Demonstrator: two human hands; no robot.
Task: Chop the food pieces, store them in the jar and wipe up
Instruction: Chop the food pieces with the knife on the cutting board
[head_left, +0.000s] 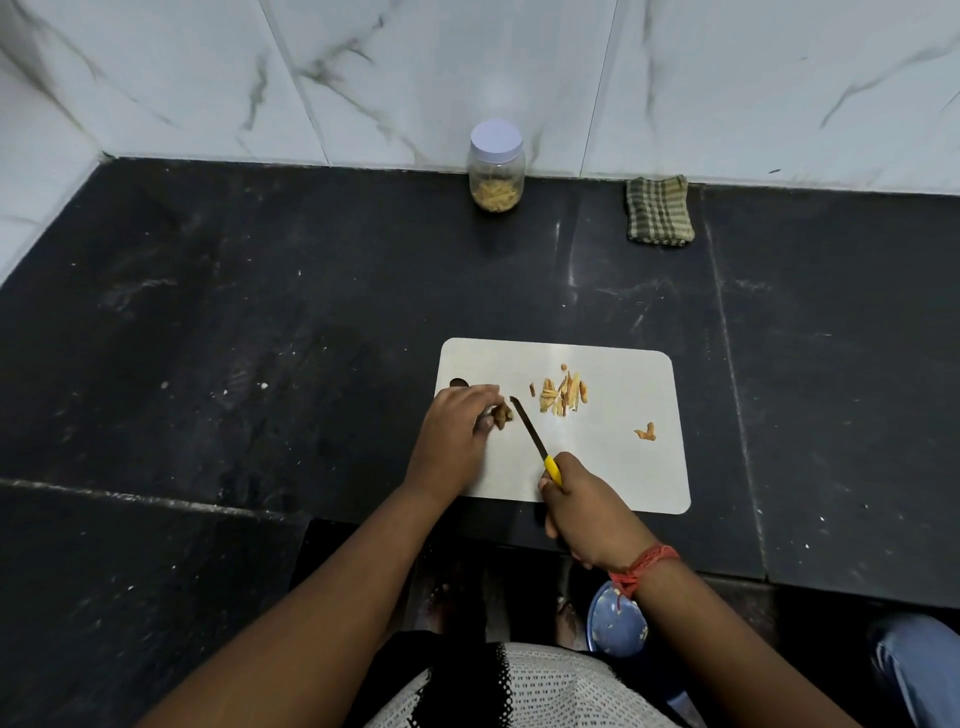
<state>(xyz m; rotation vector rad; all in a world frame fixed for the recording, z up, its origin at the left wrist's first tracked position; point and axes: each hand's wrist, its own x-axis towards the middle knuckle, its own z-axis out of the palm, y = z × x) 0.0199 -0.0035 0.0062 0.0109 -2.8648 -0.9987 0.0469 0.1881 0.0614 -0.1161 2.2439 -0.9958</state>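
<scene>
A white cutting board (613, 467) lies on the black counter. My left hand (457, 431) pinches a brown food piece (503, 414) at the board's left side. My right hand (587, 506) grips the yellow handle of a knife (527, 426), its blade pointing up-left with the tip just right of the food piece. A small heap of cut strips (563, 395) lies mid-board, and one stray piece (645, 431) sits to the right. A clear jar (496, 166) with a white lid, partly filled with cut pieces, stands by the back wall.
A folded green checked cloth (658, 210) lies at the back right by the marble wall. Below the counter's front edge stands a blue bowl (613, 621). Someone's jeans-clad leg (914, 670) is at the lower right. Black counter (260, 338) spreads left.
</scene>
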